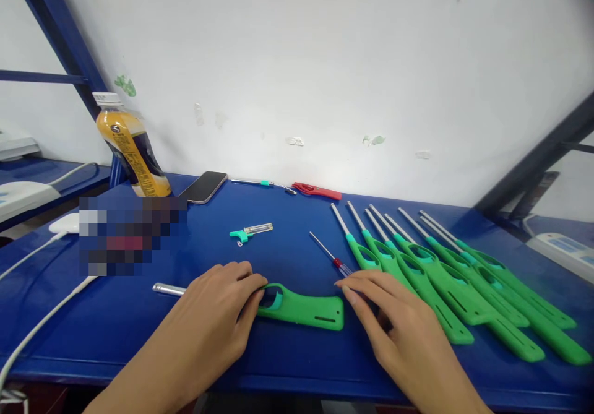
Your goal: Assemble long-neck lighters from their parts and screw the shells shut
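1. Our left hand [218,318] has its grip pinching the long green plastic lighter [301,309] by its loop. The lighter lies flat on the blue worktop [288,247], right in front of us. Its round silver metal tube [169,289] pokes out to the left. Since we pinch it near one end, a push on the wide end could make it swing.

2. Our right hand [399,315] is just beside that wide end, with thumb and finger tips close together. We cannot tell if its grip pinches anything, because the hand hides what is under it.

3. The thin metal screwdriver with a red and clear handle [342,267] goes partly under that hand. If we bump it, it might roll, and its metal tip could scratch something.

4. The bunch of green plastic lighters [473,312] on our right overlap. If our right arm swings out, it could knock them and make them slide.

5. The small teal plastic piece with a clear part [244,236] is little and loose. If our fingers brush it, it could skid off and get lost.
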A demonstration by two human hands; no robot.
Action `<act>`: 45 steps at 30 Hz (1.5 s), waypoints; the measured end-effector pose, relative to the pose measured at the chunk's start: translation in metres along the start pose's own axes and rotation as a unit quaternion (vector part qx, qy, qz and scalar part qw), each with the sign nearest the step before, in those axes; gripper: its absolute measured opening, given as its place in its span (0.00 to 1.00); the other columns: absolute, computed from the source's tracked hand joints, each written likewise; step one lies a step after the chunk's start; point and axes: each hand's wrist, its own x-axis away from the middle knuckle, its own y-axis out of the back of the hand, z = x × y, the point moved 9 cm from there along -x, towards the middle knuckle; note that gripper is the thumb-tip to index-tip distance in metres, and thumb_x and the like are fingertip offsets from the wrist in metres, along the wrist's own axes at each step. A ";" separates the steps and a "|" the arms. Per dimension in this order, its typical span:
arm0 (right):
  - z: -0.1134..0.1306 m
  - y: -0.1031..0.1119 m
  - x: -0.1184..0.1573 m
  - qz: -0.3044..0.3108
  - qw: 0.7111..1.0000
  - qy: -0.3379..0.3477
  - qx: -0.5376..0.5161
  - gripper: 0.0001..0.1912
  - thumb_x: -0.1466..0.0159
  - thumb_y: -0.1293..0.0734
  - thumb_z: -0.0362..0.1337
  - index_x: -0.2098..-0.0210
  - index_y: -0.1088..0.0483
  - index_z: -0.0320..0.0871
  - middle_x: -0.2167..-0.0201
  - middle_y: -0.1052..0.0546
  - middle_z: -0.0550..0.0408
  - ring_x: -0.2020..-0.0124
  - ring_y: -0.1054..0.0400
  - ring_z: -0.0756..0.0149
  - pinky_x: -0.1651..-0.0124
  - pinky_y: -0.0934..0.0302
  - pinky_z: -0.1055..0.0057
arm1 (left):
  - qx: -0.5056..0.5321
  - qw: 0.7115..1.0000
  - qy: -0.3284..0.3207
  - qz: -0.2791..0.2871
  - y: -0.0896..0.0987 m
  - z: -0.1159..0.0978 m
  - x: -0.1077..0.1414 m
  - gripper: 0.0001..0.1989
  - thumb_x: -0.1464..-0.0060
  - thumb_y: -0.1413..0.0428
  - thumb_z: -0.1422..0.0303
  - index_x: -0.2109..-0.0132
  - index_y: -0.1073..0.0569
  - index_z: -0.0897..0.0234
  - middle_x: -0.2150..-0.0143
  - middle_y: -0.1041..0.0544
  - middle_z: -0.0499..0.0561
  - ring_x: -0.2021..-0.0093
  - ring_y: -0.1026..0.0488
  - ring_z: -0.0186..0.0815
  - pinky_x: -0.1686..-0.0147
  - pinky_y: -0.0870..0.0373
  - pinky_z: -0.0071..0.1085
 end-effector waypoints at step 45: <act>0.047 -0.015 -0.091 0.072 0.981 0.136 0.121 0.11 0.20 0.38 0.40 0.53 0.23 0.48 0.59 0.18 0.55 0.54 0.26 0.55 0.45 0.39 0.53 | 0.071 0.984 0.164 -0.025 0.001 0.086 -0.012 0.14 0.37 0.49 0.60 0.62 0.20 0.57 0.62 0.21 0.53 0.61 0.24 0.45 0.62 0.34 0.39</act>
